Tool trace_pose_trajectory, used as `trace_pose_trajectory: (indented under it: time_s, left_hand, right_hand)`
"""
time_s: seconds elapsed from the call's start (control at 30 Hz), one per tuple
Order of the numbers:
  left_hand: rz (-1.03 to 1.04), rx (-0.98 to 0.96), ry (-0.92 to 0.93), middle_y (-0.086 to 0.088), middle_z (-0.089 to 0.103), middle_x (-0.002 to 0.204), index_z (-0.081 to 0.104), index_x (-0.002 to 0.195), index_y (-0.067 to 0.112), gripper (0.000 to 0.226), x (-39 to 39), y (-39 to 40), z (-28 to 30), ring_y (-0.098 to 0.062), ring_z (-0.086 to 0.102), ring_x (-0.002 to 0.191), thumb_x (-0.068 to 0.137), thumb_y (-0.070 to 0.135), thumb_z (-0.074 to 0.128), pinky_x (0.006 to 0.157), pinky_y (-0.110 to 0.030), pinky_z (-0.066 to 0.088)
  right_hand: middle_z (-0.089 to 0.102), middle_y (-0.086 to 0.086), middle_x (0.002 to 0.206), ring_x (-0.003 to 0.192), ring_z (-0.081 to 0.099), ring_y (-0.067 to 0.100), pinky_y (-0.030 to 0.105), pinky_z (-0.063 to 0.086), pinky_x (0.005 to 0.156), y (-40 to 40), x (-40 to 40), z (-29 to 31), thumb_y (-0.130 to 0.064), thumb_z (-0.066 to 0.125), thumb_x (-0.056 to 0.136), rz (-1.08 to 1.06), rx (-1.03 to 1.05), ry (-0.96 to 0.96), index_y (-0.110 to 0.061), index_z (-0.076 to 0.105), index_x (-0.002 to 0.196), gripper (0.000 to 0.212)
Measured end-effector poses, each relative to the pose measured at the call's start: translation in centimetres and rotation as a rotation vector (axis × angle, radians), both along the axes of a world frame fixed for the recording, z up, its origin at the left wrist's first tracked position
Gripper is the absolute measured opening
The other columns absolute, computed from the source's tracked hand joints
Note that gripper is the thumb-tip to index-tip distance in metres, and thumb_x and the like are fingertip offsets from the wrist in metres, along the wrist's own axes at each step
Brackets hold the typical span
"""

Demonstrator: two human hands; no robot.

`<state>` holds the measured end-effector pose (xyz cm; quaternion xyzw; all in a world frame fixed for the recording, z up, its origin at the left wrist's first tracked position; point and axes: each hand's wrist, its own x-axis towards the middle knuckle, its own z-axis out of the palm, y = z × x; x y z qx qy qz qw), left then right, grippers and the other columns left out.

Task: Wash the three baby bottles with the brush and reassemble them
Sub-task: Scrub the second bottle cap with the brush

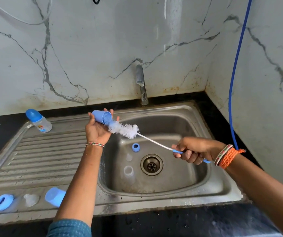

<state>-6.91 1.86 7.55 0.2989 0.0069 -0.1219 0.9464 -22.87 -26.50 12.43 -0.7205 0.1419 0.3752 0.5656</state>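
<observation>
The left hand [96,129] is holding its grip clamped around a blue cap [101,117], mouth tilted toward the brush [123,129], presumably to admit the bristles. The right hand [193,151] is gripping the brush handle closed. A clear bottle [128,173] is lying in the sink [171,117]; an assembled bottle [39,120] is standing on the draining surface [43,156].
</observation>
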Motion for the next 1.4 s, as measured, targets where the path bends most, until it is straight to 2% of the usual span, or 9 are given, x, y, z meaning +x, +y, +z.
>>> trace_pose_trajectory:
  time_s: [0.17,0.27,0.43,0.67,0.87,1.1,1.17,1.3,1.4]
  left_hand:
    - [0.197,0.174,0.265,-0.008,0.054,0.078,0.053,0.085,0.008,0.036,1.9,0.7,0.3,-0.021,0.057,0.074,0.089,0.043,0.055,0.067,-0.038,0.055]
    - [0.211,0.175,0.279,-0.004,0.048,0.065,0.044,0.069,0.012,0.031,2.1,0.5,0.7,-0.016,0.050,0.060,0.092,0.031,0.053,0.065,-0.030,0.051]
    - [0.141,-0.048,0.239,0.001,0.054,0.058,0.048,0.068,0.012,0.020,1.8,0.3,1.2,-0.012,0.055,0.051,0.081,0.023,0.060,0.065,-0.026,0.048]
    - [0.225,0.201,0.294,-0.009,0.051,0.071,0.045,0.076,0.010,0.035,2.4,-0.3,-0.2,-0.021,0.055,0.071,0.095,0.039,0.050,0.084,-0.037,0.050]
    - [0.172,0.113,0.208,0.001,0.051,0.056,0.041,0.067,0.015,0.036,1.4,-0.8,0.0,-0.012,0.050,0.057,0.095,0.037,0.048,0.058,-0.023,0.048]
    - [0.212,0.270,0.394,-0.008,0.054,0.077,0.050,0.083,0.009,0.029,0.6,-1.3,0.0,-0.019,0.058,0.070,0.087,0.034,0.063,0.079,-0.035,0.053]
    - [0.248,0.251,0.409,-0.008,0.053,0.075,0.048,0.080,0.008,0.026,0.7,-1.4,-0.2,-0.019,0.057,0.067,0.088,0.029,0.062,0.070,-0.032,0.055]
    - [0.194,0.214,0.297,0.000,0.049,0.052,0.041,0.069,0.014,0.029,0.8,-1.2,-0.4,-0.012,0.049,0.051,0.092,0.029,0.052,0.052,-0.018,0.046]
    - [0.206,0.184,0.261,0.001,0.053,0.047,0.043,0.066,0.014,0.032,0.5,-1.1,-0.2,-0.012,0.055,0.045,0.094,0.028,0.049,0.052,-0.017,0.048]
  right_hand:
    - [0.065,0.005,0.081,0.078,0.062,0.027,0.031,0.044,0.059,0.2,-0.1,-1.4,-0.019,0.058,0.089,0.041,-1.089,-0.969,-0.019,0.067,0.092,0.009]
    - [0.065,0.007,0.076,0.073,0.061,0.031,0.033,0.045,0.055,1.0,-0.5,-1.4,-0.013,0.060,0.085,-0.047,-1.010,-1.094,-0.013,0.068,0.087,0.009]
    - [0.044,0.000,0.047,0.033,0.030,0.006,0.016,0.026,0.034,1.3,-0.9,0.0,-0.019,0.046,0.099,0.073,-0.062,-0.181,-0.007,0.069,0.080,0.031]
    - [0.067,0.001,0.069,0.065,0.064,0.028,0.025,0.040,0.045,1.3,-1.1,-2.6,-0.014,0.067,0.078,-0.217,-1.275,-1.355,-0.021,0.074,0.088,0.014]
    - [0.060,0.001,0.057,0.034,0.038,0.005,0.015,0.025,0.031,-0.5,-0.5,-0.2,-0.016,0.051,0.096,0.121,-0.018,-0.136,-0.007,0.070,0.087,0.023]
    - [0.069,0.003,0.083,0.075,0.066,0.030,0.028,0.040,0.055,-0.3,-1.1,-1.8,-0.021,0.064,0.085,-0.002,-1.298,-1.049,-0.024,0.070,0.093,0.011]
    - [0.067,0.001,0.070,0.063,0.065,0.026,0.025,0.043,0.049,0.3,-1.1,-1.6,-0.018,0.068,0.081,-0.096,-1.208,-1.192,-0.023,0.071,0.084,0.007]
    - [0.062,0.000,0.056,0.032,0.035,0.004,0.016,0.024,0.032,-0.2,-1.0,-0.2,-0.021,0.049,0.098,0.075,-0.116,-0.187,-0.008,0.071,0.092,0.026]
    - [0.068,0.006,0.071,0.048,0.055,0.016,0.021,0.037,0.043,-0.6,-0.8,-1.5,-0.024,0.055,0.095,0.119,-0.417,-0.432,-0.011,0.071,0.101,0.022]
